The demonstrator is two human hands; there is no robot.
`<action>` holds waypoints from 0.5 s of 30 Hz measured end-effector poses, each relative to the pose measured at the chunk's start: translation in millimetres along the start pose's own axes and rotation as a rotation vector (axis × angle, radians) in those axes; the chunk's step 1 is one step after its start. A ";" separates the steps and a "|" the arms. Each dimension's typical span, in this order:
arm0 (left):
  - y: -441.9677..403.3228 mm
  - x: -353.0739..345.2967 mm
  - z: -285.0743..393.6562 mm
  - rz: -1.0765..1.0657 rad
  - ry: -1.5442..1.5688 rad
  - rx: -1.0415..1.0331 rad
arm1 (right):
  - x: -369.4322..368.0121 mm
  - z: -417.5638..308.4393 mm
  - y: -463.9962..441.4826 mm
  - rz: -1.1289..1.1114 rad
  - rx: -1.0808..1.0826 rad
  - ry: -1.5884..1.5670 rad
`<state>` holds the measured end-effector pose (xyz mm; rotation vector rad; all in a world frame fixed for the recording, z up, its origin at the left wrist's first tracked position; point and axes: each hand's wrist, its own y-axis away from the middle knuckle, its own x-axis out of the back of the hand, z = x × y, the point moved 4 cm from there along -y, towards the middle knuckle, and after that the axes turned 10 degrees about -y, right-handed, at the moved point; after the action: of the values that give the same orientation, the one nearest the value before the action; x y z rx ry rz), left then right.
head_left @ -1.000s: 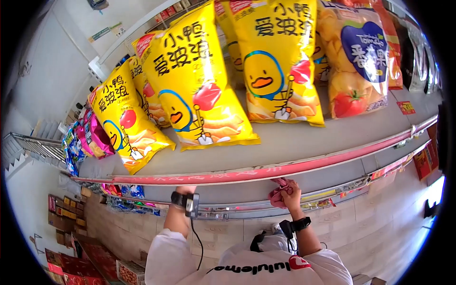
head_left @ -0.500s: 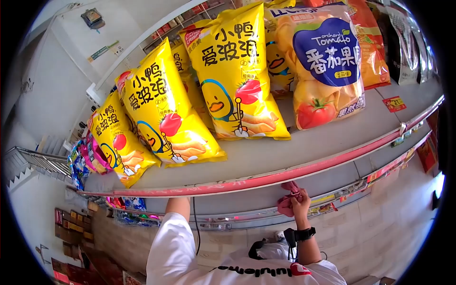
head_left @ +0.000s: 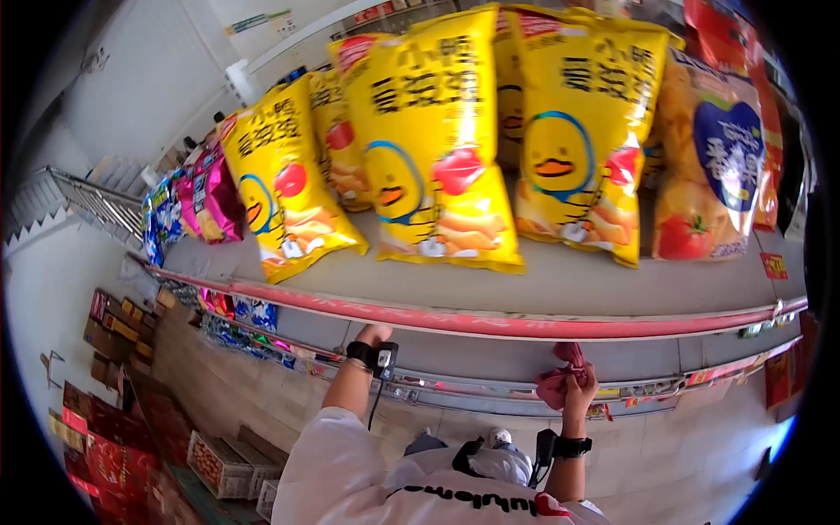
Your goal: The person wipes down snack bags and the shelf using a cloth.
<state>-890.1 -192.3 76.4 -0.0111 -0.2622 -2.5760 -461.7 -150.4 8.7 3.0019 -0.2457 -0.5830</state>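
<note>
A dusty pink cloth [head_left: 555,390] is bunched in my right hand [head_left: 583,391], whose fingers are closed round it. Part of the cloth hangs over the lower shelf, just below the upper shelf's red front edge. My left hand [head_left: 374,333] reaches to the underside of the upper shelf [head_left: 595,293], where the red edge strip hides its fingers. Whether it holds anything cannot be seen. Above both hands, yellow snack bags [head_left: 437,157] with a duck print stand in a leaning row on the upper shelf.
Right of the yellow bags stands a tomato snack bag [head_left: 687,232]; pink bags [head_left: 210,197] stand at the left. A lower shelf [head_left: 490,359] runs beneath. Cartons [head_left: 122,328] and a white crate [head_left: 219,464] are on the floor at left, near a stair railing [head_left: 96,206].
My view has shifted, and the bags appear further right and more upright. The left hand, hidden before, now shows partly at the shelf edge. The cloth stays in my right hand.
</note>
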 end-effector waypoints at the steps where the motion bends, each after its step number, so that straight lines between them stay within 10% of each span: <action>1: -1.8 10.3 -8.5 0.009 0.010 0.020 | -1.2 7.9 -0.8 -0.041 0.077 0.030; 12: -66.2 134.2 -73.2 -0.059 0.093 0.108 | -120.6 17.5 77.3 0.035 0.060 0.007; 15: -73.5 149.2 -28.8 -0.047 -0.219 -0.336 | -140.9 40.3 97.0 0.059 0.095 0.028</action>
<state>-1054.2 -214.3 43.7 -0.4155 0.0945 -2.6358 -619.7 -223.6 32.8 3.0791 -0.3683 -0.5386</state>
